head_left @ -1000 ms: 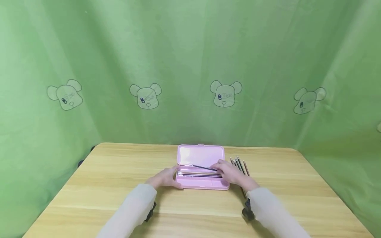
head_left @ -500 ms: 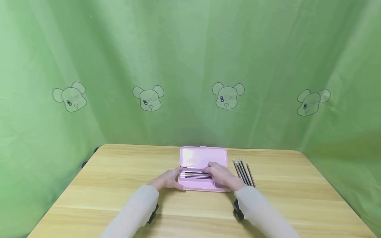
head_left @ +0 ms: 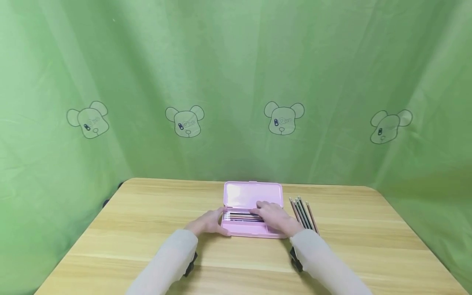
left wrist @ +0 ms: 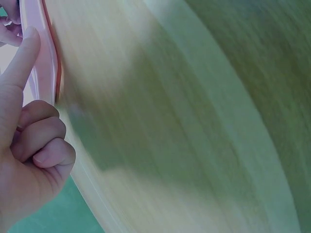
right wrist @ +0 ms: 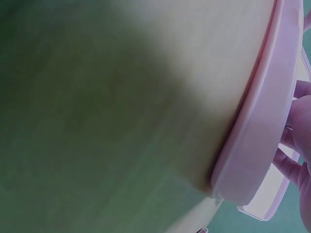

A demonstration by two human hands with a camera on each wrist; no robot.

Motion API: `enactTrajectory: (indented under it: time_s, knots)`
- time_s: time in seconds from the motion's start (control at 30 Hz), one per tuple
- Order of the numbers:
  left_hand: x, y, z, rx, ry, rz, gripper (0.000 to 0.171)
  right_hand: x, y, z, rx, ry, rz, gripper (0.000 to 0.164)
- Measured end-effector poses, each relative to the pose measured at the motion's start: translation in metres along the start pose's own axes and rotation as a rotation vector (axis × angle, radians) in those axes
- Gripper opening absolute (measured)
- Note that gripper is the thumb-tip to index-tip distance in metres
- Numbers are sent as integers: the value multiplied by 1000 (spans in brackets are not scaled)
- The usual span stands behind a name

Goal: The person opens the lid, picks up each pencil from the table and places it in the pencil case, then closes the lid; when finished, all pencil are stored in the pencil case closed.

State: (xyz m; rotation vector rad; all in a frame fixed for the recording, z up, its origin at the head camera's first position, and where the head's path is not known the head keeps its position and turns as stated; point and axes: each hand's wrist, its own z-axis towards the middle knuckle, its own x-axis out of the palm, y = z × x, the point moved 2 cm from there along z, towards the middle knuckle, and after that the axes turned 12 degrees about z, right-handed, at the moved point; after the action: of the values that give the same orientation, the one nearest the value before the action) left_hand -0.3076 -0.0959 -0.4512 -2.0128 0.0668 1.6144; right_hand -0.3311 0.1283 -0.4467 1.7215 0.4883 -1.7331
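An open pink pencil case (head_left: 243, 227) lies on the table, its lid (head_left: 252, 194) tipped back. Several pencils (head_left: 241, 216) rest lengthwise in its rear compartment, eraser ends to the left. My left hand (head_left: 209, 221) holds the case's left end; in the left wrist view the thumb runs along the pink wall (left wrist: 46, 68) and the other visible fingers are curled. Over the right part of the case, my right hand (head_left: 273, 215) reaches inside with its fingers touching the pencils. In the right wrist view those fingers are spread, their tips hidden behind the case wall (right wrist: 257, 116).
Several loose pencils (head_left: 303, 213) lie on the wooden table (head_left: 354, 229) just right of the case, partly behind the right forearm. A green curtain (head_left: 228, 155) with bear-head drawings hangs behind the table's back edge.
One second ago my right hand held a dark pencil slantwise above the case. Since then the hand has moved left and down into the case, and that pencil lies among the others.
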Motion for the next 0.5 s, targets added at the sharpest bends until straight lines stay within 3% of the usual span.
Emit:
enactTrajectory:
  time_s: [0.3,0.5]
  knots:
    - [1,1,0,-1,-2,-5,92,0,-2,-1,-3,-39,31,33]
    - [1,1,0,9,-4,-5,92,-4,-6,-4,-10,-67,126,29]
